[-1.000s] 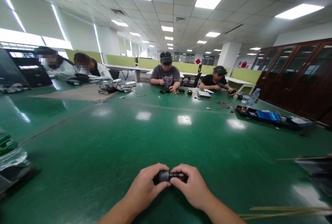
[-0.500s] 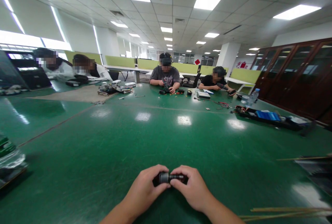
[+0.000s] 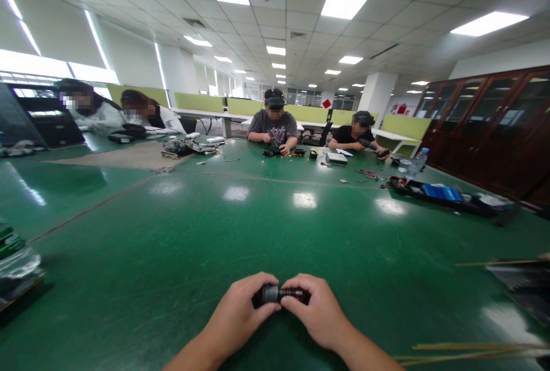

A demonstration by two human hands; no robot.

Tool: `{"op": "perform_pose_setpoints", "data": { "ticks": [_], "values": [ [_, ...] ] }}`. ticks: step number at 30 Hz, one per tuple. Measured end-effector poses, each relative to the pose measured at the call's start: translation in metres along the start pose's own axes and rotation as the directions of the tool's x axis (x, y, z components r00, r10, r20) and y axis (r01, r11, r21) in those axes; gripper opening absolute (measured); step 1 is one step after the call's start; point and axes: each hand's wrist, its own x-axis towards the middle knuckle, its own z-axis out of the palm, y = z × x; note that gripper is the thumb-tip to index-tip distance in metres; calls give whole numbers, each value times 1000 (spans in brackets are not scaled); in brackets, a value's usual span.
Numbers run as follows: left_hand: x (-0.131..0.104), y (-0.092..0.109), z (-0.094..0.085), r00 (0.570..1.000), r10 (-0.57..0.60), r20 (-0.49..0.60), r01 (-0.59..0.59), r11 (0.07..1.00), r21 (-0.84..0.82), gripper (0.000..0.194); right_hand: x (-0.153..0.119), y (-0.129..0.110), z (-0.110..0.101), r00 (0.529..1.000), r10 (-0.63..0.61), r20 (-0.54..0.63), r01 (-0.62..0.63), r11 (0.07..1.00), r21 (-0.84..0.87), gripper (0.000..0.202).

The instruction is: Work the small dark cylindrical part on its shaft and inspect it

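A small dark cylindrical part [image 3: 270, 294], with a grey collar and a thin ribbed shaft pointing right, is held between my two hands just above the green table [image 3: 240, 233]. The fingers and thumb of my left hand [image 3: 243, 305] close round its thick left end. My right hand [image 3: 317, 308] pinches the shaft side with thumb and fingers. Both thumbs lie along the near side, their tips nearly touching. The ends of the part are partly hidden by my fingers.
A clear bottle [image 3: 19, 262] stands at the left edge. Thin sticks [image 3: 472, 347] lie at the lower right. Farther right are a black tray [image 3: 468, 206] with a blue item and a water bottle [image 3: 417, 163]. Several people sit across the table among tools and parts.
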Motion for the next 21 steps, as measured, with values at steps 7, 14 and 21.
{"op": "perform_pose_setpoints", "data": {
  "ticks": [7,14,21],
  "values": [
    [3,-2,1,1000,2,-4,-2,1000,-6,29,1,2,2,1000,20,0,-20,999,32,11],
    [9,-6,-2,1000,15,-23,-16,999,-29,27,4,4,3,1000,23,-19,-22,998,55,12],
    [13,-7,1,1000,12,-14,-13,999,-29,23,4,3,2,999,37,-29,-35,997,63,14]
  ]
}}
